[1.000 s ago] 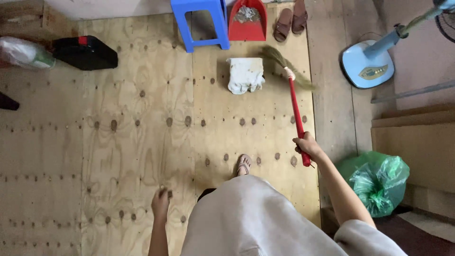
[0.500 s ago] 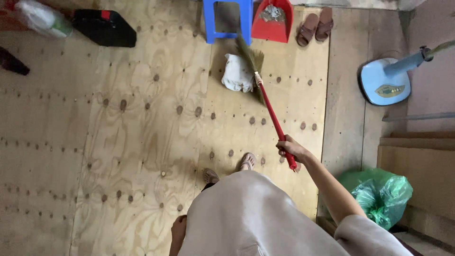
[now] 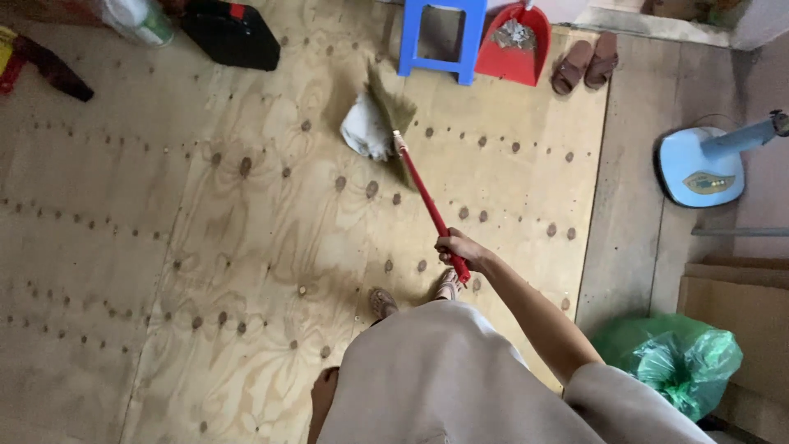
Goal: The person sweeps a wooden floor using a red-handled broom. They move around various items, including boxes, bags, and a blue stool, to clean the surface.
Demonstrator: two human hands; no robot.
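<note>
My right hand (image 3: 460,248) grips the red handle of a broom (image 3: 423,193) near its lower end. The straw head of the broom rests against a crumpled white cloth (image 3: 364,129) on the plywood floor (image 3: 246,247). My left hand (image 3: 323,390) hangs low beside my beige skirt, mostly hidden, with nothing seen in it. Both of my sandalled feet show just above the skirt.
A blue stool (image 3: 440,37) and a red dustpan (image 3: 516,49) holding debris stand at the far edge, with a pair of brown sandals (image 3: 585,62) beside them. A black case (image 3: 233,34) lies top left. A fan base (image 3: 700,167) and green bag (image 3: 674,358) sit right.
The broom head has swept leftward across the floor, pushing the white cloth left with it. My left hand has dropped behind the skirt. The view has shifted.
</note>
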